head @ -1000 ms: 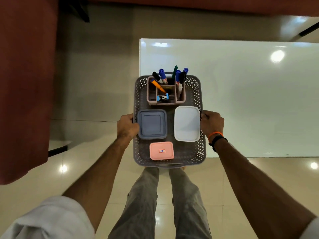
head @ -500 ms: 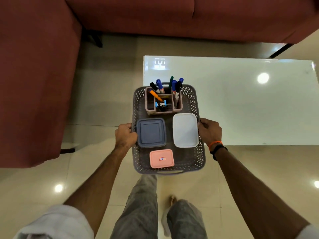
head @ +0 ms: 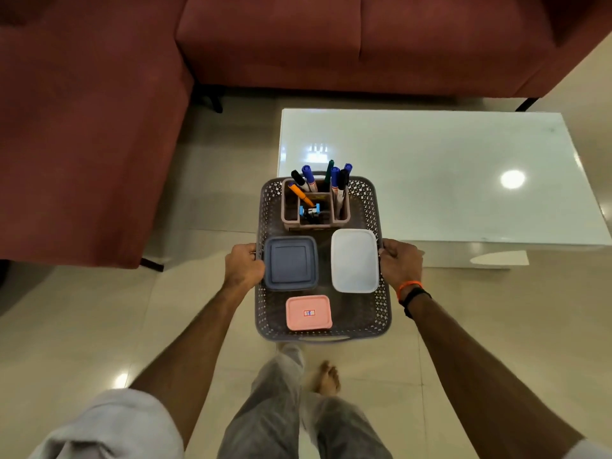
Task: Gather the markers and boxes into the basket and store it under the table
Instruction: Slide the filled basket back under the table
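Observation:
I hold a grey perforated basket in the air, off the near left corner of the white table. My left hand grips its left rim and my right hand grips its right rim. Inside stand several markers in a pink-brown holder at the far end. A blue-grey box lies at left, a white box at right, and a small pink box at the near end.
A dark red sofa wraps around the far side and the left. Glossy beige floor tiles lie below. My legs and a bare foot show under the basket. The table's base is visible beneath its near edge.
The view has pulled back from the table and tilted up, so more sofa and floor show. The basket has come off the table corner toward me. Both hands keep their grip.

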Motion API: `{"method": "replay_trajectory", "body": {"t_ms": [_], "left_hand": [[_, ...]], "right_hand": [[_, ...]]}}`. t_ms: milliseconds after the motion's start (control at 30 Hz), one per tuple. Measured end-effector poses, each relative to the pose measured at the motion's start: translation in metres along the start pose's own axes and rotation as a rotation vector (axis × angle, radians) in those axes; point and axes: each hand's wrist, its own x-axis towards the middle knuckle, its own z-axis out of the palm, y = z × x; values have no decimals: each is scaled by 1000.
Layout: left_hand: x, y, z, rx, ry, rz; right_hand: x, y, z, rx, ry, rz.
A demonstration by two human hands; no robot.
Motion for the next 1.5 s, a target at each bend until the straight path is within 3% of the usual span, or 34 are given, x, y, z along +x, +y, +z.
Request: {"method": "replay_trajectory", "body": {"t_ms": [267, 467, 1100, 1500], "left_hand": [[-63, -48, 20, -4, -49, -6], [-54, -102, 62, -15, -83, 16], [130, -219, 309, -66, -110, 137], [180, -258, 363, -78, -79, 268]], "right_hand": [[-72, 55, 2, -17, 29, 12], [-76, 108, 37, -10, 53, -19], [100, 325, 209, -14, 124, -68], [145, 379, 265, 5, 186, -165]]}}
